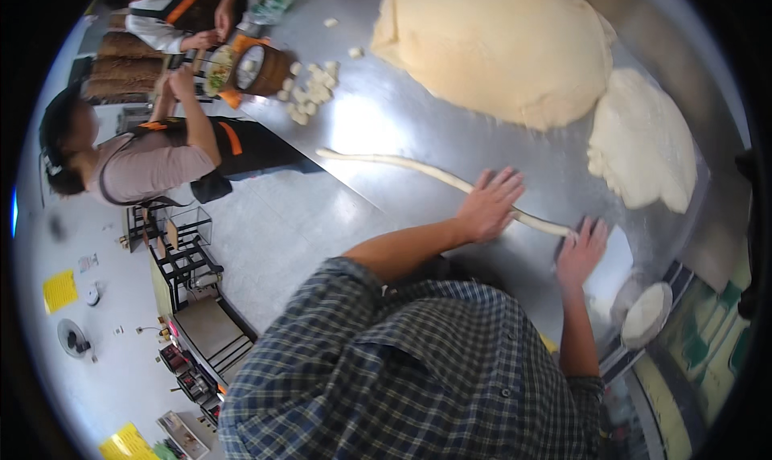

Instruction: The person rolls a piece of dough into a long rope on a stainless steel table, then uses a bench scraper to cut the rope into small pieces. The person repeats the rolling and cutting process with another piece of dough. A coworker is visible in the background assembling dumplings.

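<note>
A long thin rope of dough [416, 162] runs in a curve across the stainless steel worktop [434, 219]. My left hand [491, 205] lies palm down across it, fingers stretched out, with the rope showing on both sides. Over the rope's near right end rests my right hand [582, 252], also flat with its fingers extended. Beside and partly under the right hand is a flat white thing [614, 261] that I cannot name for certain. Beyond the hands sits a very large mass of dough [494, 44]. A smaller, paler dough piece [645, 140] lies to its right.
Small cut dough pieces [310, 92] lie near a round container [265, 68] and a bowl of filling [218, 71]. Two co-workers [151, 158] stand at the far left end. A bowl of white powder [646, 315] is at the right edge. Stacked black-framed furniture [187, 255] stands behind.
</note>
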A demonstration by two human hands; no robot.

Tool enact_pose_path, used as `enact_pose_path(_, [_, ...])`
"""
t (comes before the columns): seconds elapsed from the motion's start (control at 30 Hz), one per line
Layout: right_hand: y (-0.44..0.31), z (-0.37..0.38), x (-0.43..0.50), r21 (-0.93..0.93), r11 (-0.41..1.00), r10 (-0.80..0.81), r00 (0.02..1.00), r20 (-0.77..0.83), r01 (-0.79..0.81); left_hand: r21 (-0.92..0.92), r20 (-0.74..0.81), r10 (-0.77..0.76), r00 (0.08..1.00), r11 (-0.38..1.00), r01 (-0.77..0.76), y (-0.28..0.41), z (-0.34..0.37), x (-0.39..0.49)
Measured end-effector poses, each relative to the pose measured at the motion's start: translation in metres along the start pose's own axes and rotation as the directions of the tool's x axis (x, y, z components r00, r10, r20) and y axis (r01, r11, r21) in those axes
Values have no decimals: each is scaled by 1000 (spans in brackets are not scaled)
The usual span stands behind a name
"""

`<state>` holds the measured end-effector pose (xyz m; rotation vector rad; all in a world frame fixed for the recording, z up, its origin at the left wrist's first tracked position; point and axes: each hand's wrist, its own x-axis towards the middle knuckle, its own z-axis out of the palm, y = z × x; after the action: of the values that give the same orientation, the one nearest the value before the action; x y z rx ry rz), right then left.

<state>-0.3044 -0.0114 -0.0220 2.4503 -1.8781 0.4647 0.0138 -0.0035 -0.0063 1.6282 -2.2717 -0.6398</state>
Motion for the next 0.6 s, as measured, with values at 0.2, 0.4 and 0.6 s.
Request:
enact_pose_path(0.2, [-96,-9,-22,155,985,46,980,194,-77,114,-150,-319,936,935,337,-67,-34,-131])
enact_pose_path(0.4, [-146,44,58,-172,974,183,962,203,-148,206,-216,-333,918,903,376,-180,-84,-53])
enact_pose_path(0.6, [-127,57,74,-116,972,224,954,201,-203,96,-225,-204,953,968,230,-198,-94,-51])
